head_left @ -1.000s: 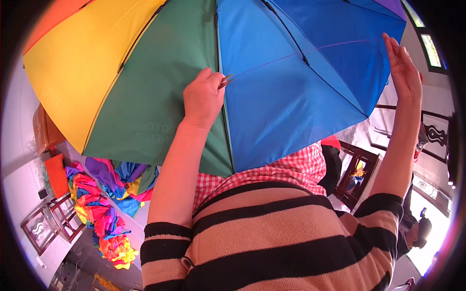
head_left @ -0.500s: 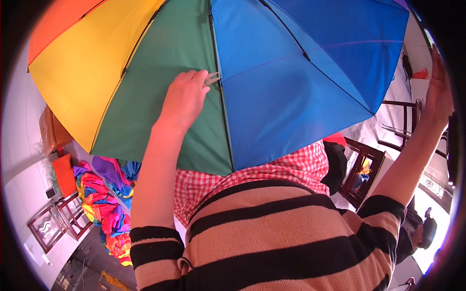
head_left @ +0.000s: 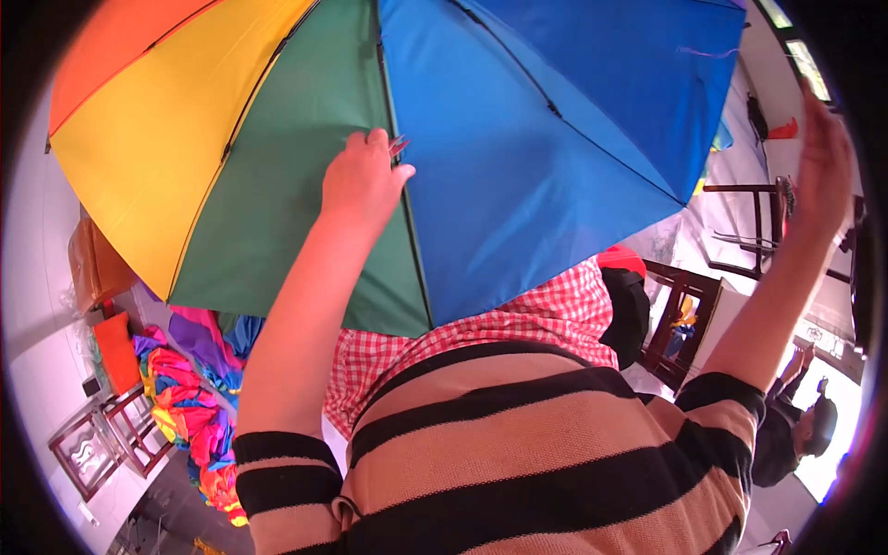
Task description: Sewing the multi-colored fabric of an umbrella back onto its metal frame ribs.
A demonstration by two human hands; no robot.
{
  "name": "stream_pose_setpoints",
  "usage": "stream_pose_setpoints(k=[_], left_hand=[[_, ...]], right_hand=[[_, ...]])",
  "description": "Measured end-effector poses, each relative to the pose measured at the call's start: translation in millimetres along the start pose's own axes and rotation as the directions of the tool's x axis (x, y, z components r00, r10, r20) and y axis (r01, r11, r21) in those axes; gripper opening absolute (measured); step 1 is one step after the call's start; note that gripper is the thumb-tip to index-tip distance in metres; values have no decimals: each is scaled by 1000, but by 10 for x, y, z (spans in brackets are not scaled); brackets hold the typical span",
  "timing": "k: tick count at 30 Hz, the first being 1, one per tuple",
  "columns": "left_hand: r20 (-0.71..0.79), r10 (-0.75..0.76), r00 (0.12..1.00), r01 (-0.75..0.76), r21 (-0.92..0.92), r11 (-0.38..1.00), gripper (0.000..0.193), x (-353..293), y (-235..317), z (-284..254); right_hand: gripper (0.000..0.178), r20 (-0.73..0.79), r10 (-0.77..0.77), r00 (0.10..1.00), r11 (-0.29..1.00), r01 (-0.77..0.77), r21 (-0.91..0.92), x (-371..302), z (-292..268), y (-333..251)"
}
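Through the head camera I see an open rainbow umbrella spread above a red-checked cloth, the left hand gripping a small metal tool at the green-blue seam. The right hand is raised beyond the blue panels, whether its fingers hold anything I cannot tell. Bright fabric lies heaped at left, a dark wooden chair at right.
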State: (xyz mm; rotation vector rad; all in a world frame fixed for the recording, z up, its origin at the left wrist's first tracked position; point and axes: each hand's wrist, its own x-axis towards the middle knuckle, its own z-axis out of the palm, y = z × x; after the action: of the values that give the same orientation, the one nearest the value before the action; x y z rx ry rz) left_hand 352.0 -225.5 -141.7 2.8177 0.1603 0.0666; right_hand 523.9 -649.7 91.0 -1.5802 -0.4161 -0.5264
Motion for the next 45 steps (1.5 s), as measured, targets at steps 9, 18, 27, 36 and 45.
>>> stream_pose_setpoints(k=[9, 18, 27, 36, 45], left_hand=[[-109, -369, 923, 384, 244, 890, 18, 209, -956, -428], [-87, -348, 934, 348, -17, 938, 33, -42, -507, -172], [-103, -365, 925, 333, -242, 911, 25, -24, -77, 417], [334, -357, 872, 488, -547, 680, 18, 302, -170, 64], [-27, -352, 936, 190, -803, 565, 18, 1047, -366, -39]], right_hand=[[4, 399, 282, 872, 870, -57, -489, -1265, 1027, 897], [6, 638, 421, 645, 905, -254, -341, -2484, 1685, 768], [7, 650, 281, 706, 946, -89, -313, -2461, 1821, 880], [6, 619, 434, 654, 901, -307, -307, -2348, 2457, 1359], [1, 657, 655, 373, 717, -581, -385, -2207, 2573, 1390]])
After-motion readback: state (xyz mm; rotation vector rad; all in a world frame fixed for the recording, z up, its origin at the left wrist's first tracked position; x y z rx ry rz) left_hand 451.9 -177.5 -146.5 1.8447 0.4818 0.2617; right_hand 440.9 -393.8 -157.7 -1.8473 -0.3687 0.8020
